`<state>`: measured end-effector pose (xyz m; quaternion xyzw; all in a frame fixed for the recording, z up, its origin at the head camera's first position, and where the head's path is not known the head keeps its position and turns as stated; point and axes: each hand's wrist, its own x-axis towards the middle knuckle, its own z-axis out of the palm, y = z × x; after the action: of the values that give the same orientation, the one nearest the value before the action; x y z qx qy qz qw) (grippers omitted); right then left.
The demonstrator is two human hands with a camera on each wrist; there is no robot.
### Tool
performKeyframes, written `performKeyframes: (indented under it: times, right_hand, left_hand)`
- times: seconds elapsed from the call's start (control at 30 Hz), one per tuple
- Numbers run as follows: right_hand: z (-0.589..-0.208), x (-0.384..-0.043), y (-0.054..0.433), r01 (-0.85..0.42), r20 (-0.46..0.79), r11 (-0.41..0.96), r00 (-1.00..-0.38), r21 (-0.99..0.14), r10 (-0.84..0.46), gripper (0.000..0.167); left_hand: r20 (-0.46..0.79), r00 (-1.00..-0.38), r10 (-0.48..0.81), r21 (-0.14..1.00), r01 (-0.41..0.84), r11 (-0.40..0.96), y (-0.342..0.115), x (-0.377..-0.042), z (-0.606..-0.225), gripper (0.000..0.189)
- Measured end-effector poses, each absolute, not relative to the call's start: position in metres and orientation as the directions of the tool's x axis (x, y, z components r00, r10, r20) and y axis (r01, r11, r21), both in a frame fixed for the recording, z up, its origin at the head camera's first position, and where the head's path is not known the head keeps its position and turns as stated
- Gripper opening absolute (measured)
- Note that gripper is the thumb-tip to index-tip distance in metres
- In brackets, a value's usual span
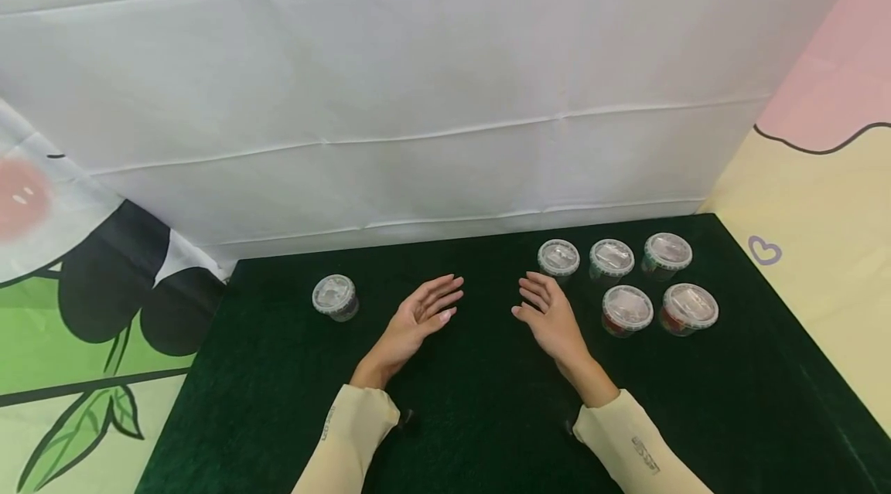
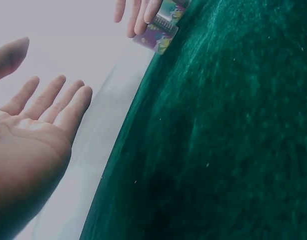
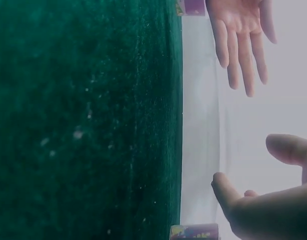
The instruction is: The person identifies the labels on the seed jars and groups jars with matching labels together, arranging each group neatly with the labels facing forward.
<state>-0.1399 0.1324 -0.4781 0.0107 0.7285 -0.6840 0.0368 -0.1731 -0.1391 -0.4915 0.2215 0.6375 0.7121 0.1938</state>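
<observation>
Both hands hover over the dark green cloth, palms facing each other, with a gap between them. My left hand (image 1: 412, 321) has its fingers extended and holds nothing; its bare palm shows in the left wrist view. To its left stands one clear lidded cup (image 1: 335, 297). My right hand (image 1: 552, 319), also with nothing in it, has relaxed fingers. Just beyond its fingertips is a lidded cup (image 1: 558, 257), partly overlapped by the hand. More lidded cups stand to its right: a back one (image 1: 612, 259), a far corner one (image 1: 667, 253), and two nearer ones (image 1: 627, 308) (image 1: 688, 307) with reddish contents.
The green-covered table (image 1: 473, 417) ends at a white cloth backdrop (image 1: 418, 92). A printed cartoon panel (image 1: 97, 308) borders the left side, and a yellow and pink one (image 1: 821, 247) the right.
</observation>
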Motion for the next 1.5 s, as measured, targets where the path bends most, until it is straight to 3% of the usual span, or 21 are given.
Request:
performKeyframes:
  times: [0.67,1.5]
  right_hand:
    - [-0.479,-0.123,0.149,0.223,-0.216,0.047,-0.970,-0.974,0.110,0.075]
    - [-0.490,-0.148,0.155,0.227,-0.198,0.092,-0.946,-0.970,0.255,0.086]
  left_hand:
    - [-0.043,-0.820,0.571,0.998,-0.057,-0.006,-0.097,-0.177,-0.500,0.056]
    - [-0.057,-0.866,0.497,0.997,-0.028,0.066,-0.026,-0.203,-0.510,0.057]
